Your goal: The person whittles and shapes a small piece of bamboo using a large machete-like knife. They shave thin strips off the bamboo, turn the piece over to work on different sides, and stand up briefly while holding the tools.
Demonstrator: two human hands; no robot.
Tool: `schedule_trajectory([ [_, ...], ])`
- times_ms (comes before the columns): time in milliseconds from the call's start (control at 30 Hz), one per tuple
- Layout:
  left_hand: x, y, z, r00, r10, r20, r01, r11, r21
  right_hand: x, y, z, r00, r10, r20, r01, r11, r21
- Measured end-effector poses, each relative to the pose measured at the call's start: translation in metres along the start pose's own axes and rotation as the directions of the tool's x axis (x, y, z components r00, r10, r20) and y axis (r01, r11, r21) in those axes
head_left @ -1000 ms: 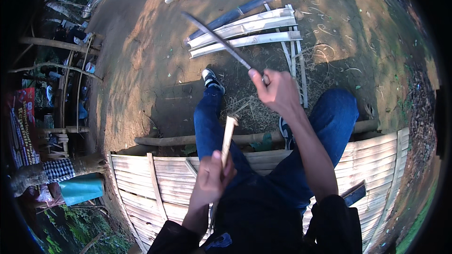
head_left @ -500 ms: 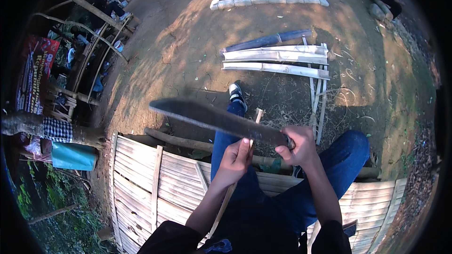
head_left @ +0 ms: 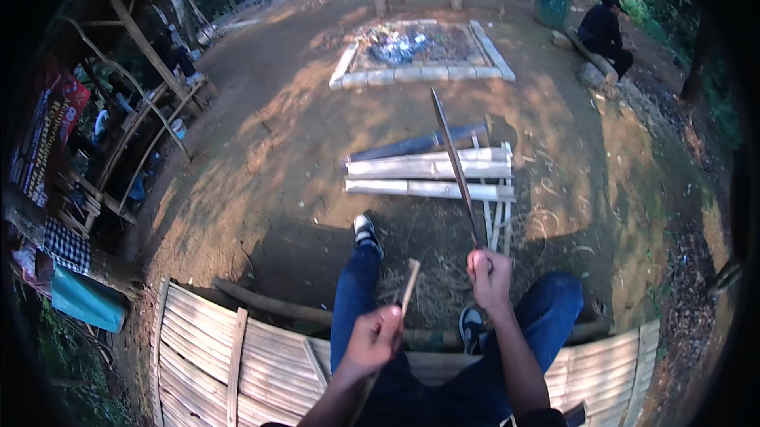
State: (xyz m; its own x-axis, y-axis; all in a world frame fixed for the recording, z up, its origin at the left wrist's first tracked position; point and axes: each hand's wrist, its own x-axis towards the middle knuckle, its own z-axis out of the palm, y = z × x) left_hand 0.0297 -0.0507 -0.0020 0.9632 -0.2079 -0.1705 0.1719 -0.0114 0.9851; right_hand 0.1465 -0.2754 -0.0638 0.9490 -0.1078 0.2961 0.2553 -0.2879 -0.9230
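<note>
My right hand (head_left: 491, 275) is closed round the handle of a machete (head_left: 454, 150), its long dark blade raised and pointing away from me with the edge seen nearly end-on. In my left hand (head_left: 375, 337) is a thin bamboo strip (head_left: 409, 284), thumb pressed along it. The strip's pale upper end sticks out above my fist, and its lower part runs back toward my lap. Blade and strip are apart. Both hands are above my legs, clad in blue jeans (head_left: 356, 280).
I sit on a bamboo slat platform (head_left: 202, 340). Ahead on the dirt lie split bamboo halves (head_left: 431, 167) and narrow strips (head_left: 497, 225). Farther off are a brick-edged fire pit (head_left: 427, 75), a green bin (head_left: 552, 0) and a seated person (head_left: 606, 35). A red banner (head_left: 67, 106) hangs left.
The machete has swung up from lying across the strip to pointing forward, away from it. My hands have moved apart. The view has tilted up, showing more of the far ground.
</note>
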Motion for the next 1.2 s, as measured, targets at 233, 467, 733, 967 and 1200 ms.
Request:
schedule_trajectory([
  [233,0.020,-0.002,0.002,0.990,-0.069,0.124,0.066,0.997,0.029,-0.033,-0.014,-0.004,0.976,-0.200,0.088,0.205,0.977,-0.054],
  [467,0.040,-0.010,-0.004,0.998,-0.062,-0.017,0.061,0.997,-0.036,-0.041,-0.013,0.002,0.933,-0.346,0.099,0.347,0.938,0.003],
  [733,0.047,-0.004,0.019,0.968,-0.171,0.185,0.236,0.872,-0.429,-0.041,-0.015,0.006,0.910,-0.306,0.280,0.357,0.922,-0.152],
  [967,0.048,0.002,0.029,0.978,-0.196,0.075,0.210,0.928,-0.309,-0.034,-0.013,-0.002,0.918,-0.330,0.218,0.372,0.908,-0.191],
  [1200,0.048,0.000,0.025,0.968,-0.184,0.168,0.228,0.926,-0.301,-0.027,-0.002,-0.013,0.998,-0.069,-0.004,0.069,0.995,0.073],
])
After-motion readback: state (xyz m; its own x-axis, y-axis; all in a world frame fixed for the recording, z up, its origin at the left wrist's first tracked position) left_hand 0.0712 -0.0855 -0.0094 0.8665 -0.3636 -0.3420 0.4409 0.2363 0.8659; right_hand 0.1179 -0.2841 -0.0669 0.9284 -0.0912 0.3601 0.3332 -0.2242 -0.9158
